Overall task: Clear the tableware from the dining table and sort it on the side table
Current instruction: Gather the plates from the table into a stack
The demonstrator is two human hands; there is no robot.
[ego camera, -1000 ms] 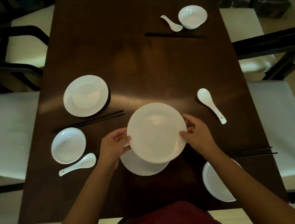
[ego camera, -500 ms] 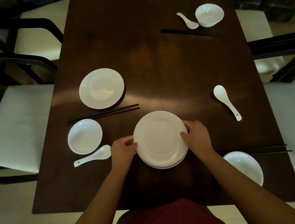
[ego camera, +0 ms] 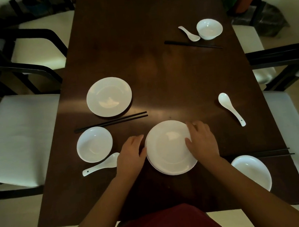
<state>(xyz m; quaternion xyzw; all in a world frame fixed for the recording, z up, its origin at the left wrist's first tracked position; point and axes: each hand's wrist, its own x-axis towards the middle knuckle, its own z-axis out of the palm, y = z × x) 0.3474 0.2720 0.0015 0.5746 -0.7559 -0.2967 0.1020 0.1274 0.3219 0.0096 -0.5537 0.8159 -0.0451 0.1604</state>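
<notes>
A stack of white plates point(ego camera: 170, 148) lies on the dark wooden dining table point(ego camera: 157, 65) right in front of me. My left hand point(ego camera: 131, 153) holds the stack's left rim, thumb against the edge. My right hand point(ego camera: 202, 140) grips the right rim, thumb on the top plate and fingers curled over the edge. Another white plate point(ego camera: 109, 96) sits to the upper left. A white bowl point(ego camera: 94, 144), a white spoon point(ego camera: 102, 164) and black chopsticks point(ego camera: 111, 121) lie to the left of the stack.
On the right lie a spoon point(ego camera: 231, 108), a bowl point(ego camera: 252, 171) at the table's near edge and chopsticks point(ego camera: 259, 154). At the far right stand a bowl point(ego camera: 209, 28), a spoon point(ego camera: 188, 33) and chopsticks point(ego camera: 193, 44). White-cushioned chairs point(ego camera: 16, 141) flank both sides.
The plate I held above the table has come down onto the plate beneath it, forming one stack. Both hands have stayed at its rim.
</notes>
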